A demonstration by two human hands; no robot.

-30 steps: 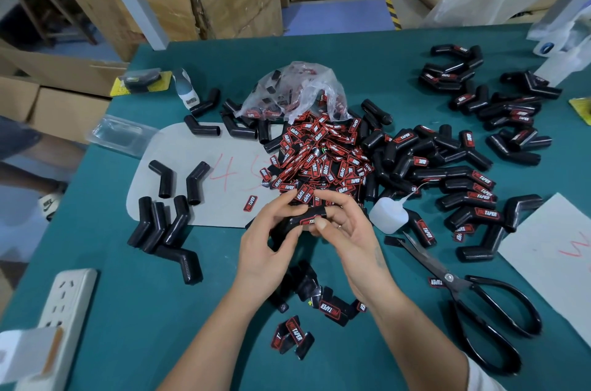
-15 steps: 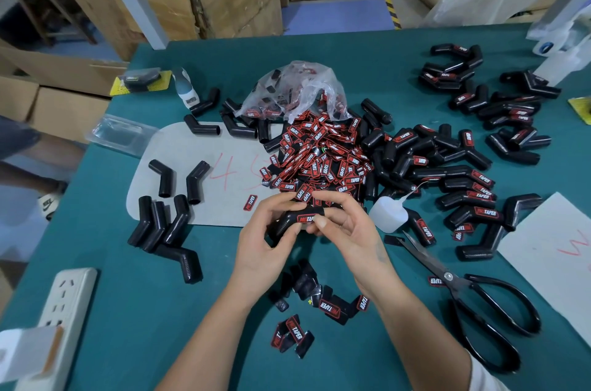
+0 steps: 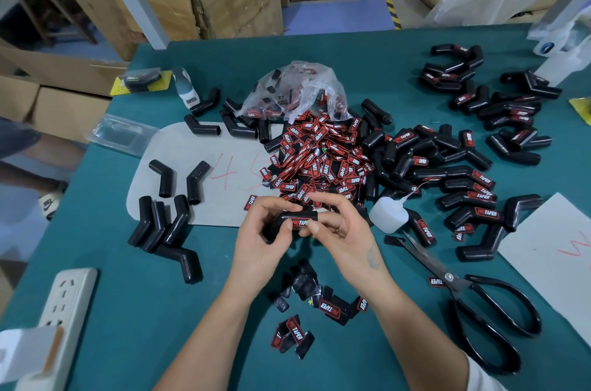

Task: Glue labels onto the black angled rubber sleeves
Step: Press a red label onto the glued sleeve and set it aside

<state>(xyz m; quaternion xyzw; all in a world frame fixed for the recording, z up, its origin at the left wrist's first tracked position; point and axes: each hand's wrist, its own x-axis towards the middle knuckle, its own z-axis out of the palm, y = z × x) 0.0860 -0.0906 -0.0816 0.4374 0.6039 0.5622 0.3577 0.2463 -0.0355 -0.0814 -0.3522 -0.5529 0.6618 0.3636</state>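
- Black angled rubber sleeve (image 3: pixel 289 222), held just above the surface (image 3: pixel 128 310), on the near side of the label heap (image 3: pixel 319 157).
- Left hand (image 3: pixel 265 234): grip closed round the bent end of the sleeve, steadying it.
- Right hand (image 3: pixel 342 230): grip pinching the straight end, thumb pressing a red-and-black label (image 3: pixel 299 223) flat against the sleeve's side.
- Step in hand, by the look of it: seating the label while the glue takes.
- Glue bottle (image 3: pixel 388 211) lying to the right of the heap, scissors (image 3: pixel 473 298) nearer and further right.
- Finished sleeves (image 3: pixel 473 195) spread to the right of the heap; bare sleeves (image 3: pixel 160 224) to its left.
- Next move likely calls for firm, even pressure along the label's edges, then setting the piece among the finished ones and fetching a bare sleeve.
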